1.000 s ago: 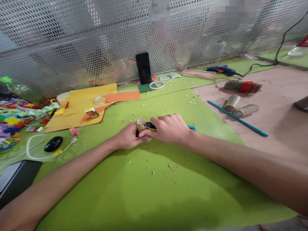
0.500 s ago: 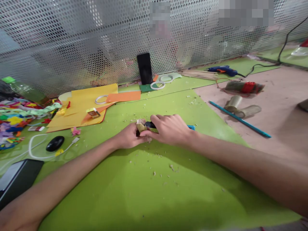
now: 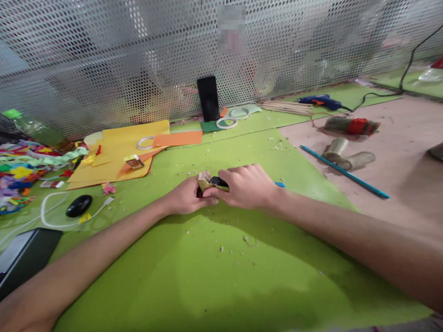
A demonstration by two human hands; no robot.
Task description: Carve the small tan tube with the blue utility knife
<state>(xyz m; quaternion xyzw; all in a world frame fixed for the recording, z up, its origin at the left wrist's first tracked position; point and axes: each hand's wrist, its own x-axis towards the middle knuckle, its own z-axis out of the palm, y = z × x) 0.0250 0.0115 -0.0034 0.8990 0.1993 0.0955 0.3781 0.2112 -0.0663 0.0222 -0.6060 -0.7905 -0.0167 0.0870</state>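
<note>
My left hand [image 3: 188, 196] is closed around a short piece of bamboo [image 3: 205, 182], pale at its cut top and yellowish-green on its side. My right hand [image 3: 247, 186] is wrapped around a utility knife [image 3: 218, 181]. Its black front part points left at the bamboo, and a blue end shows past the wrist. The right thumb presses against the near side of the bamboo, next to the left fingers. Whether the blade touches the wood is hidden. Small wood shavings [image 3: 246, 240] lie scattered on the green tabletop [image 3: 166, 281] around both hands.
Two bamboo tubes [image 3: 356, 160] and a blue stick [image 3: 346, 172] lie at right. Behind them are a glue gun [image 3: 321, 101] and thin sticks [image 3: 285, 107]. A phone [image 3: 208, 98] leans on the mesh. Coloured paper [image 3: 114, 152], a mouse [image 3: 79, 206] and a white cable [image 3: 43, 210] lie left.
My right hand has shifted slightly to the right with the knife, and its blue end sticks out a little farther. The left hand tilts the bamboo slightly and still grips it.
</note>
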